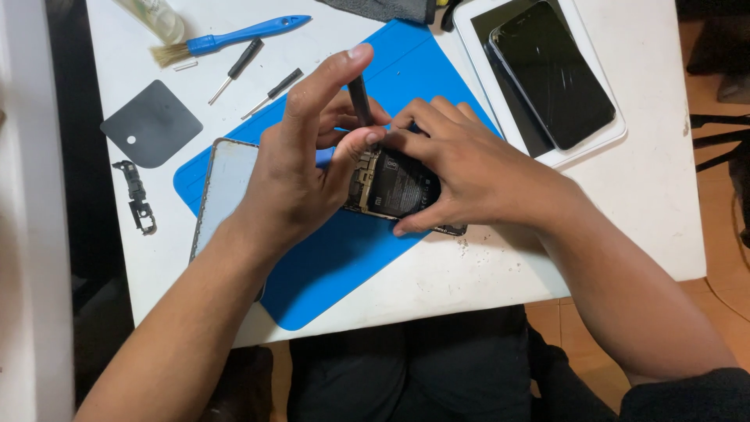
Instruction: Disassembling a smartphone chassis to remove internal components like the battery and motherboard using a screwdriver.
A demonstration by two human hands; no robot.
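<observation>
White table (pixel 609 234) under everything, blue mat (pixel 344 258) on it, right below my hands. Opened phone (pixel 398 191) lies flat on the mat directly under my fingertips, long axis running left-right and tilted a bit down to the right; its black battery (pixel 402 187) faces up with a small pale logo and fine print, too small to make out. My right hand (pixel 469 168) clamps the phone: thumb on the near edge, fingers over the far edge. My left hand (pixel 301 168) pinches a black screwdriver (pixel 359 98) between thumb and middle finger, index finger capping the top; shaft stands near upright, tip down at the phone's left end just beside the battery. Left hand is the nearer one to that spot. Left of my left wrist, touching the mat: the detached back cover (pixel 226 187), pale inner face up. Beyond my right fingers: a white tray (pixel 594 144) with a dark cracked phone (pixel 551 74) in it. Beyond my left fingers: blue-handled brush (pixel 234 35), two small screwdrivers (pixel 234 70). Further left: dark grey square sheet (pixel 152 123) with a small hole, and near it a black bracket (pixel 137 195). No packaging or signs visible.
</observation>
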